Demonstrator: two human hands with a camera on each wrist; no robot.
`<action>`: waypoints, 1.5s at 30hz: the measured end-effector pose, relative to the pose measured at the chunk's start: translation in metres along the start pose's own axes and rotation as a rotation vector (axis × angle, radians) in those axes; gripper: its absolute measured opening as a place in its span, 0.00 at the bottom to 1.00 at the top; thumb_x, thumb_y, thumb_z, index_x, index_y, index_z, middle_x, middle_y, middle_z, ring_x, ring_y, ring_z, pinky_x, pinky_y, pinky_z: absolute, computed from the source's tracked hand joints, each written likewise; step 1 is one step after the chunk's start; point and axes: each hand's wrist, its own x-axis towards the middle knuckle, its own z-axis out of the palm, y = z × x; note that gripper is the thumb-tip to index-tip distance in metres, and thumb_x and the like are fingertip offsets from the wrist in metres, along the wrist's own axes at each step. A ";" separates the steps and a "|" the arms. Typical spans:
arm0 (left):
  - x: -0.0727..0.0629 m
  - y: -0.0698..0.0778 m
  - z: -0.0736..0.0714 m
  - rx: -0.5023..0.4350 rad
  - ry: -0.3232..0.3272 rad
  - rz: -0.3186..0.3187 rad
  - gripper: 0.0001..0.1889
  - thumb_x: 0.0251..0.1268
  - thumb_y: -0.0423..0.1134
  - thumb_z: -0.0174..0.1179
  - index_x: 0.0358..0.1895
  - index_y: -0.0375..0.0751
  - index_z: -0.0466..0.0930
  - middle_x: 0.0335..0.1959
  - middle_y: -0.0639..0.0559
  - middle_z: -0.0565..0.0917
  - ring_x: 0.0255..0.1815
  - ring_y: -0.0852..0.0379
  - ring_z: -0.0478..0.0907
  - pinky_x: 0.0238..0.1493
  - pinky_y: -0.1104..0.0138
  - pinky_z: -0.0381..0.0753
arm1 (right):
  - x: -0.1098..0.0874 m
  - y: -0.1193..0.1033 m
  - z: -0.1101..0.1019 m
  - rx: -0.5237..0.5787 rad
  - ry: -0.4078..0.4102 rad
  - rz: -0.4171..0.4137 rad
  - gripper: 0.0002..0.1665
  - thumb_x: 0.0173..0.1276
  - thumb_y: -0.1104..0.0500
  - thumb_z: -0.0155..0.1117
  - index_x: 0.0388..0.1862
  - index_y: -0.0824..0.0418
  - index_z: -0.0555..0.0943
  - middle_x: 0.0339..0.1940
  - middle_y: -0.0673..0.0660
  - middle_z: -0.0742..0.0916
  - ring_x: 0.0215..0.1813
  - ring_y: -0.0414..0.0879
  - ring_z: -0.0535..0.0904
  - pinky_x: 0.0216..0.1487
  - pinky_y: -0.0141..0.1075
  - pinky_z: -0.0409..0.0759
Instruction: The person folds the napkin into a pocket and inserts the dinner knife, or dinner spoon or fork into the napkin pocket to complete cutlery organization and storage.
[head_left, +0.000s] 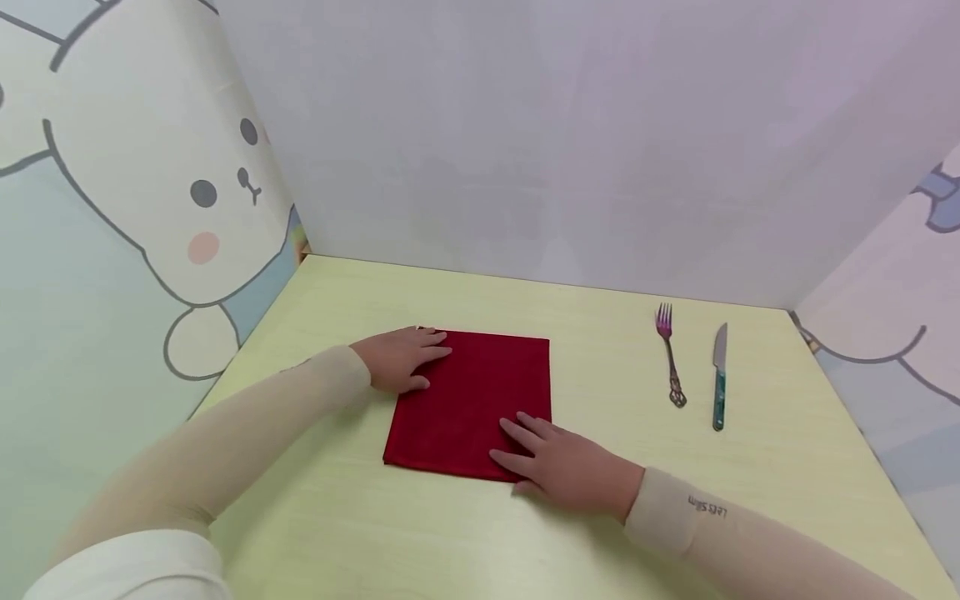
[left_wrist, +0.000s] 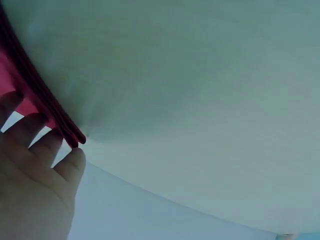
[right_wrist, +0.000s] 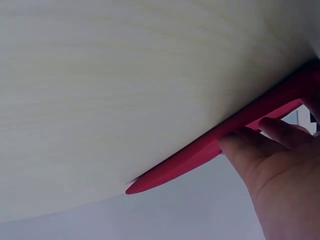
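A red cloth napkin (head_left: 468, 400), folded into a flat rectangle, lies on the pale yellow table. My left hand (head_left: 397, 358) rests on its far left edge with the fingers spread. At its near right corner, my right hand (head_left: 573, 471) lies with extended fingers on the fabric. In the left wrist view, layered folds of the napkin (left_wrist: 42, 97) show at the fingertips of the left hand (left_wrist: 35, 192). The right wrist view has the napkin's rounded fold (right_wrist: 185, 162) beside the right hand (right_wrist: 287, 175).
To the right of the napkin lie a fork (head_left: 671, 354) with an ornate handle and a knife (head_left: 720, 375) with a green handle, side by side. A pale wall (head_left: 525, 150) stands behind the table (head_left: 330, 508), with cartoon-printed panels at both sides.
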 end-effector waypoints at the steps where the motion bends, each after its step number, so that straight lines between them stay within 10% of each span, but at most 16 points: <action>1: 0.000 0.000 0.000 -0.007 -0.009 -0.005 0.38 0.76 0.56 0.57 0.83 0.50 0.56 0.84 0.48 0.53 0.84 0.43 0.45 0.81 0.50 0.46 | 0.000 -0.002 0.001 -0.005 -0.002 0.000 0.34 0.81 0.38 0.51 0.81 0.44 0.67 0.81 0.60 0.66 0.80 0.64 0.59 0.75 0.48 0.67; 12: 0.001 -0.002 0.002 -0.152 -0.041 -0.069 0.39 0.76 0.56 0.56 0.84 0.56 0.52 0.86 0.53 0.46 0.85 0.45 0.39 0.80 0.51 0.51 | -0.010 -0.014 0.010 -0.015 -0.006 -0.005 0.47 0.77 0.25 0.40 0.84 0.50 0.60 0.84 0.62 0.59 0.82 0.66 0.51 0.78 0.54 0.59; 25: -0.008 0.010 0.009 -0.108 -0.002 -0.069 0.41 0.74 0.58 0.59 0.84 0.51 0.55 0.85 0.48 0.51 0.84 0.43 0.44 0.80 0.51 0.51 | -0.023 0.000 0.010 0.044 0.024 0.003 0.44 0.76 0.24 0.42 0.81 0.46 0.68 0.82 0.59 0.65 0.81 0.64 0.57 0.78 0.49 0.61; 37: -0.044 0.059 0.019 -0.169 0.050 -0.300 0.41 0.69 0.57 0.64 0.80 0.43 0.63 0.81 0.40 0.60 0.80 0.40 0.57 0.70 0.47 0.71 | -0.041 0.022 0.006 0.092 0.068 0.163 0.45 0.75 0.26 0.49 0.74 0.56 0.76 0.76 0.66 0.72 0.78 0.64 0.64 0.74 0.53 0.67; 45: -0.068 0.105 0.027 -0.201 0.145 -0.315 0.35 0.68 0.52 0.66 0.73 0.38 0.72 0.74 0.36 0.69 0.74 0.37 0.66 0.63 0.46 0.77 | -0.037 0.050 0.006 0.110 0.098 0.318 0.46 0.73 0.29 0.57 0.71 0.65 0.77 0.73 0.70 0.74 0.76 0.66 0.66 0.73 0.54 0.68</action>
